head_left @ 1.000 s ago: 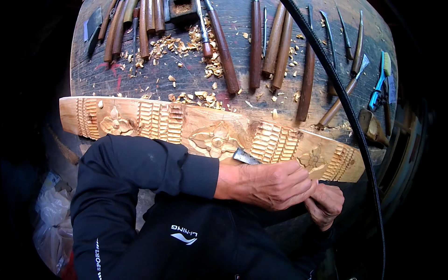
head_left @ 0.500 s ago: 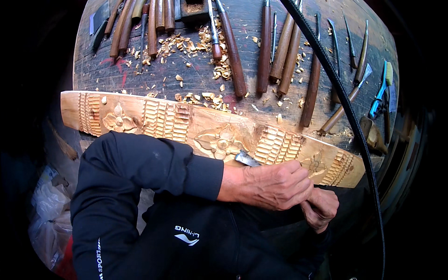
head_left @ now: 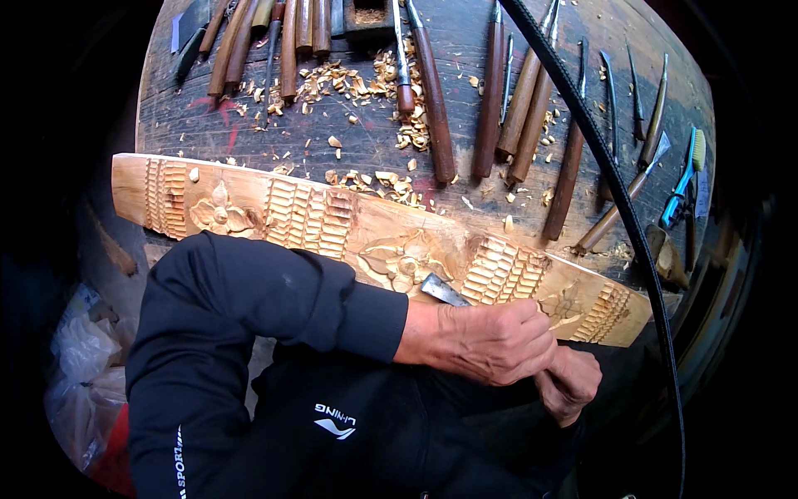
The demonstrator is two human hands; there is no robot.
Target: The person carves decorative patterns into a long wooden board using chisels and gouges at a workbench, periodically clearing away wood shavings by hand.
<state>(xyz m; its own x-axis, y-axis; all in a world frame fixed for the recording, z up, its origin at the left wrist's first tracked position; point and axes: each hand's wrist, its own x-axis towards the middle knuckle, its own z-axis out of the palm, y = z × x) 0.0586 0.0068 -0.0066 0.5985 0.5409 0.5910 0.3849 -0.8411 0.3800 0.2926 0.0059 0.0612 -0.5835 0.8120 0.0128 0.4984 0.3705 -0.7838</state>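
A long carved wooden plank with flower and ribbed patterns lies across the near edge of a dark workbench. My left hand, in a black sleeve, is closed around a chisel; its metal end pokes out to the left over the plank. My right hand sits just below and right of the left, fingers curled, seemingly around the same tool's lower part. Both hands are at the plank's near edge, by a carved flower near its right end.
Many wooden-handled chisels lie in a row across the bench's far side, among wood shavings. A blue-handled brush lies at the right. A black cable runs diagonally over the bench. A white plastic bag sits lower left.
The view has shifted slightly; my hands stay at the plank's right part with small working motions. Nothing was picked up or let go.
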